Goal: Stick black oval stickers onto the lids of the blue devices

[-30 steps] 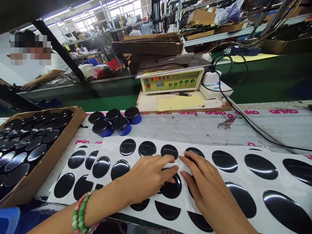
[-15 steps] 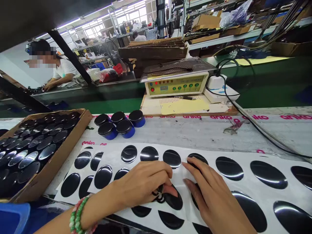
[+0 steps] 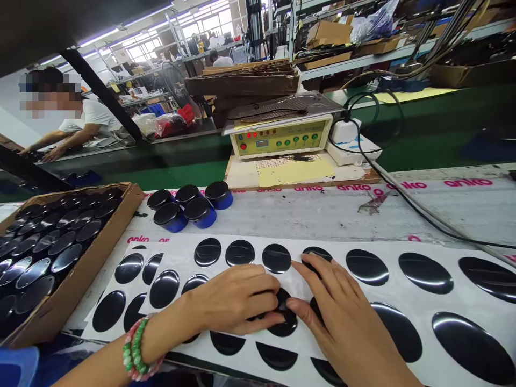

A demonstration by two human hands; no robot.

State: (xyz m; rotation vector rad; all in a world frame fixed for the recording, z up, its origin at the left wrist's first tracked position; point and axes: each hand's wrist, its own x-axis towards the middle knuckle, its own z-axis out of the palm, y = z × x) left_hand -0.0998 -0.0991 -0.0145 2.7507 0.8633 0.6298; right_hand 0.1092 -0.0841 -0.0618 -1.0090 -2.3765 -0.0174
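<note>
A white sheet (image 3: 407,312) bearing rows of glossy black discs (image 3: 276,258) lies over the near part of the table. My left hand (image 3: 242,301), with a green and pink bead bracelet (image 3: 139,349) on the wrist, has its fingers curled over a black disc (image 3: 287,322) at the sheet's middle. Something small and dark shows between its fingers, too hidden to name. My right hand (image 3: 326,301) is spread on the sheet, its thumb tip beside the same disc and its fingertips by a disc in the upper row.
At the left, a cardboard box (image 3: 97,236) holds several black-topped pieces. Several blue pieces with black tops (image 3: 220,194) stand behind the sheet. Farther back are a control unit (image 3: 282,138), a cable (image 3: 403,196) and a person (image 3: 91,121). A blue bin (image 3: 18,368) sits lower left.
My left fingers have closed down at the middle disc, and my right thumb has come closer to it. The view has shifted slightly. The person's arms now reach farther left.
</note>
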